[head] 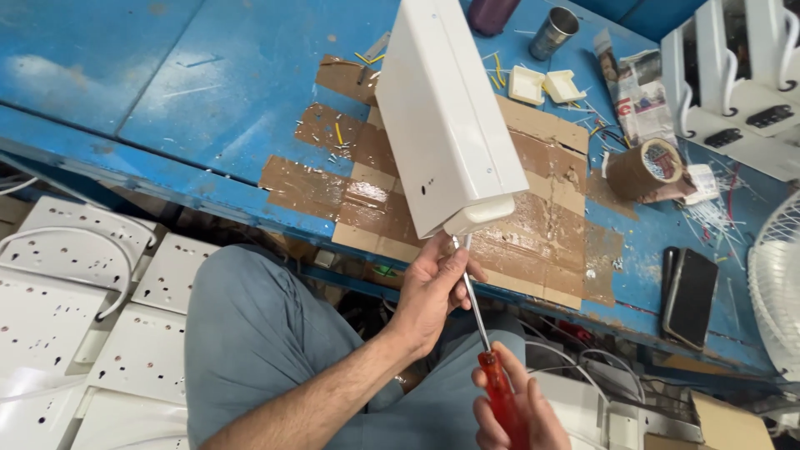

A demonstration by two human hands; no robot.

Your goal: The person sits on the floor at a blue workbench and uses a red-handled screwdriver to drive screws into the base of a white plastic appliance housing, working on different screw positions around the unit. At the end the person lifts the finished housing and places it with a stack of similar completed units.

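Note:
My left hand (429,287) grips the lower end of a long white metal housing (446,117) and holds it tilted up over the blue workbench (208,92). My right hand (517,412) is closed around the red handle of a screwdriver (498,390). Its steel shaft runs up to the housing's bottom end cap, where the tip meets the underside beside my left fingers. My grey-trousered knee sits below the bench edge.
Brown tape patches (550,242) cover the bench top. A tape roll (642,167), steel cup (554,33), two small white plastic caps (542,85), newspaper and wire scraps lie at the back right. A black phone (690,296) rests near the edge. White perforated panels (75,283) are stacked at left.

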